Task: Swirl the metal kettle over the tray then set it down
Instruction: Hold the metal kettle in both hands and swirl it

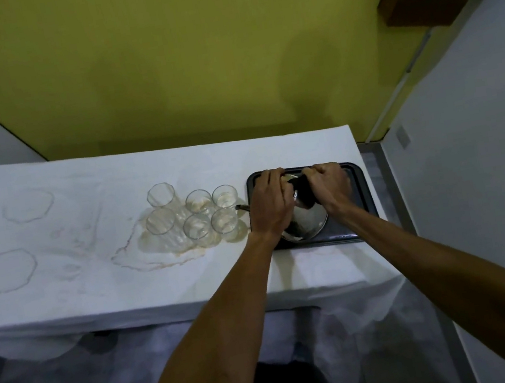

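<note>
The metal kettle (pixel 310 222) is over the dark rectangular tray (pixel 362 193) at the right end of the table, its spout pointing left toward the glasses. My right hand (pixel 331 183) is closed around the kettle's black handle. My left hand (pixel 271 201) lies on the kettle's top and left side, covering the lid area. Much of the kettle's body is hidden under both hands. Whether the kettle rests on the tray or hangs just above it, I cannot tell.
Several clear glasses (pixel 195 213) stand in a tight cluster just left of the tray, on a wet brown stain. The white tablecloth (pixel 88 250) shows ring marks at the left. A yellow wall rises behind the table.
</note>
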{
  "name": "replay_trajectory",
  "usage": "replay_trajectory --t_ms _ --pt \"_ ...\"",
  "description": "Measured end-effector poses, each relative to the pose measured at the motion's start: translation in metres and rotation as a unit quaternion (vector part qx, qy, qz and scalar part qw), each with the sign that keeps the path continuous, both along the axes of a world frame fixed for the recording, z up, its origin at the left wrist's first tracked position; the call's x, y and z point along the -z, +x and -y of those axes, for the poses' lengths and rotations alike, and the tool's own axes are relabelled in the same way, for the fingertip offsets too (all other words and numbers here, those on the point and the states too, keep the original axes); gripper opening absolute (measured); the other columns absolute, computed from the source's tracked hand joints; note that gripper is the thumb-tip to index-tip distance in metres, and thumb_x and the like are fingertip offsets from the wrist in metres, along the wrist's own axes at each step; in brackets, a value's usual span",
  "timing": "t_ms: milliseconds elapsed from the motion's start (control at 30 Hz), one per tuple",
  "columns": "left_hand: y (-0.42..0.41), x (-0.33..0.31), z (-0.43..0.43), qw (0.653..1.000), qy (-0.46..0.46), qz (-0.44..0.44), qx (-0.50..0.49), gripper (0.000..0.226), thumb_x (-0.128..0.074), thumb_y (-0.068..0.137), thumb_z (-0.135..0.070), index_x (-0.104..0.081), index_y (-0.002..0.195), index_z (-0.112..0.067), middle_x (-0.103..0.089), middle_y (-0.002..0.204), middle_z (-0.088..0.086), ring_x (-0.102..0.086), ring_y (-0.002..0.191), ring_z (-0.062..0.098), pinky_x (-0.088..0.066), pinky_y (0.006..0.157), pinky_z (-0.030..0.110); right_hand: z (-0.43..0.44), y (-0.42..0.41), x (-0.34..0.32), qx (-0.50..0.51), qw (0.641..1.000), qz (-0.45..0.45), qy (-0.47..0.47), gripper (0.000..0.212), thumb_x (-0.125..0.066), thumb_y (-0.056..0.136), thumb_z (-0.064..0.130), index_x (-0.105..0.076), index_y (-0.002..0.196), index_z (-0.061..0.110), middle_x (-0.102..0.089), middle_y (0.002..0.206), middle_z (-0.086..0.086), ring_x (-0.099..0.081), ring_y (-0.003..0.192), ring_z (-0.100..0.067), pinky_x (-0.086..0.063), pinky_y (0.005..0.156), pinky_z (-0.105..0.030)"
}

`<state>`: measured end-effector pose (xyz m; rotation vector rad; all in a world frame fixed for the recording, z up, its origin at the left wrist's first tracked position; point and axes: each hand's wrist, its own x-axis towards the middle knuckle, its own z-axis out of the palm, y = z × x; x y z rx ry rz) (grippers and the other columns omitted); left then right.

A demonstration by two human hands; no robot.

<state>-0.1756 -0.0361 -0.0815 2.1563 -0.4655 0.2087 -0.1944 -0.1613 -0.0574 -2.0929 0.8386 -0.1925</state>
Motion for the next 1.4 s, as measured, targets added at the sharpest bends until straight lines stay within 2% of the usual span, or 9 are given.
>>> replay_trajectory --t_ms 133,233,433,633,967,1133,1400 --pt "0.001 -0.001 0.003 1.000 0.004 0.003 0.004 0.038 -0.032 0.090 -0.021 -0.062 0.102 -0.001 -0.065 0.097 0.016 -0.058 0.091 0.033 -0.048 0.081 0.046 0.003 0.002 -0.001 -0.003 1.000 -0.006 -0.003 0.035 -0.058 0.073 0.038 -0.054 0.054 0.009 -0.052 0.052 -0.001 -0.054 0.061 -0.027 -0.039 0.061 -0.032" --pt "0.002 0.000 0.003 1.000 0.002 0.002 -0.004 0.039 -0.032 0.090 -0.022 -0.062 0.103 -0.001 -0.065 0.099 0.016 -0.058 0.093 0.032 -0.048 0.083 0.045 0.003 0.005 0.000 -0.007 1.000 -0.003 -0.005 0.035 -0.057 0.072 0.038 -0.054 0.053 0.009 -0.053 0.052 -0.002 -0.055 0.061 -0.027 -0.041 0.063 -0.033" --pt "0.003 0.006 0.006 1.000 0.005 -0.010 -0.012 0.041 -0.030 0.092 -0.025 -0.062 0.106 -0.003 -0.066 0.105 0.015 -0.057 0.098 0.030 -0.047 0.087 0.041 0.007 0.007 0.000 -0.013 0.999 0.001 -0.034 0.043 -0.061 0.077 0.033 -0.042 0.047 0.009 -0.041 0.046 -0.001 -0.046 0.056 -0.026 -0.033 0.058 -0.032" --pt "0.005 0.008 0.009 1.000 0.005 -0.017 -0.009 0.043 -0.029 0.092 -0.026 -0.062 0.107 -0.003 -0.066 0.107 0.014 -0.057 0.100 0.030 -0.043 0.091 0.037 0.010 0.007 -0.002 -0.018 0.999 0.012 -0.040 0.043 -0.061 0.076 0.032 -0.039 0.046 0.010 -0.037 0.045 0.000 -0.042 0.052 -0.023 -0.033 0.058 -0.033" --pt "0.003 0.000 0.010 1.000 -0.004 -0.010 -0.010 0.045 -0.029 0.092 -0.027 -0.062 0.108 -0.002 -0.065 0.106 0.015 -0.058 0.098 0.030 -0.041 0.089 0.035 0.012 0.005 -0.007 -0.027 0.999 0.016 -0.039 0.041 -0.061 0.075 0.032 -0.039 0.047 0.011 -0.035 0.046 0.001 -0.037 0.050 -0.021 -0.031 0.055 -0.033" --pt "0.000 -0.005 0.008 1.000 0.003 0.005 0.002 0.045 -0.029 0.091 -0.026 -0.062 0.108 0.000 -0.065 0.104 0.017 -0.058 0.096 0.032 -0.039 0.085 0.034 0.011 0.003 -0.006 -0.024 0.999 0.014 -0.035 0.040 -0.060 0.075 0.035 -0.041 0.048 0.011 -0.037 0.047 0.000 -0.041 0.053 -0.023 -0.033 0.057 -0.034" --pt "0.001 -0.011 0.008 1.000 0.003 0.000 0.006 0.048 -0.028 0.091 -0.027 -0.062 0.109 0.001 -0.065 0.104 0.017 -0.059 0.094 0.031 -0.043 0.084 0.037 0.012 0.004 -0.011 -0.021 0.999 0.013 -0.035 0.041 -0.061 0.076 0.032 -0.040 0.048 0.010 -0.038 0.047 0.000 -0.040 0.051 -0.022 -0.033 0.054 -0.032"
